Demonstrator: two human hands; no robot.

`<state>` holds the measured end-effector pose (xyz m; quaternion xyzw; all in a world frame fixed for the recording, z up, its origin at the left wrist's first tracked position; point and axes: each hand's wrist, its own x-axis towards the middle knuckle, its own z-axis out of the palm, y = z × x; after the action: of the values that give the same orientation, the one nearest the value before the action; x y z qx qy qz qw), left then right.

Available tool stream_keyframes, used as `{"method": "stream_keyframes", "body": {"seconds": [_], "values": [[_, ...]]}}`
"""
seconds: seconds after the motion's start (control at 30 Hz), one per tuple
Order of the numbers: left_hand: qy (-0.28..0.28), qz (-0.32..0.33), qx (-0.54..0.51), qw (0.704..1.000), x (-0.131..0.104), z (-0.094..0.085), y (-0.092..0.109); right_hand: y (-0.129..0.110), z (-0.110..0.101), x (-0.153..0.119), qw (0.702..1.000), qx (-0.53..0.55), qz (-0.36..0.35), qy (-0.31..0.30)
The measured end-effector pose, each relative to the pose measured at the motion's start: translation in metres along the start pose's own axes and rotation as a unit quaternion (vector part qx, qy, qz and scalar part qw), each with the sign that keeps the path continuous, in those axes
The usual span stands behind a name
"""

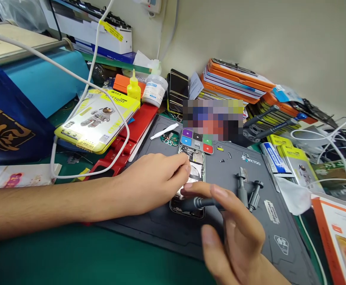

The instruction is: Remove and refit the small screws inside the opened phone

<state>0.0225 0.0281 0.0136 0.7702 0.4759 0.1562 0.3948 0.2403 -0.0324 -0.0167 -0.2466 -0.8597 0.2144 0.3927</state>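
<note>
An opened smartphone [197,168] with its inner parts bare lies on a grey work mat [173,237]. My left hand [158,180] reaches over its left edge, thumb and forefinger pinched together above the middle; what they hold, if anything, is hidden. From the lower right comes my right hand [238,229], with one fingertip near the phone's lower half and the thumb apart. A dark screwdriver [201,203] crosses the phone's bottom end and runs back into the right hand's fingers, which partly hide it.
Two grey screwdrivers [242,192] lie right of the phone. Beyond it are a coloured magnetic pad [197,140] and a white pry tool [164,130]. A white cable [128,136] loops over a yellow battery box [98,118] at left. A phone box [339,237] stands at right.
</note>
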Motion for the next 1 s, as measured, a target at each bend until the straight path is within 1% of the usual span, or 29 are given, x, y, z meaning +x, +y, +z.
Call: {"method": "stream_keyframes", "body": {"seconds": [0.13, 0.27, 0.37, 0.43, 0.53, 0.7, 0.83, 1.0], "values": [[-0.016, 0.014, 0.036, 0.999, -0.001, 0.001, 0.0, -0.001, 0.003, -0.001, 0.999, -0.028, -0.01, 0.028], [-0.032, 0.021, 0.045, 0.998, -0.001, 0.001, 0.0, 0.001, 0.003, 0.0, 0.999, -0.038, -0.009, 0.02], [-0.046, 0.027, 0.044, 0.998, 0.001, 0.0, 0.0, 0.003, 0.004, -0.001, 0.999, -0.042, -0.015, 0.032], [-0.057, 0.034, 0.044, 0.997, 0.001, -0.001, 0.0, 0.003, 0.005, -0.003, 0.998, -0.026, 0.008, 0.055], [-0.064, 0.038, 0.049, 0.996, 0.002, -0.003, 0.001, 0.001, 0.006, -0.002, 0.991, 0.021, 0.073, 0.11], [-0.07, 0.047, 0.043, 0.996, 0.001, -0.003, 0.002, -0.002, 0.002, 0.009, 0.96, 0.101, 0.159, 0.207], [-0.058, 0.056, 0.016, 0.997, 0.001, -0.001, 0.0, 0.0, 0.001, 0.013, 0.943, 0.134, 0.197, 0.231], [-0.061, 0.076, -0.04, 0.994, 0.002, 0.0, -0.003, 0.004, -0.003, 0.012, 0.932, 0.156, 0.224, 0.237]]}}
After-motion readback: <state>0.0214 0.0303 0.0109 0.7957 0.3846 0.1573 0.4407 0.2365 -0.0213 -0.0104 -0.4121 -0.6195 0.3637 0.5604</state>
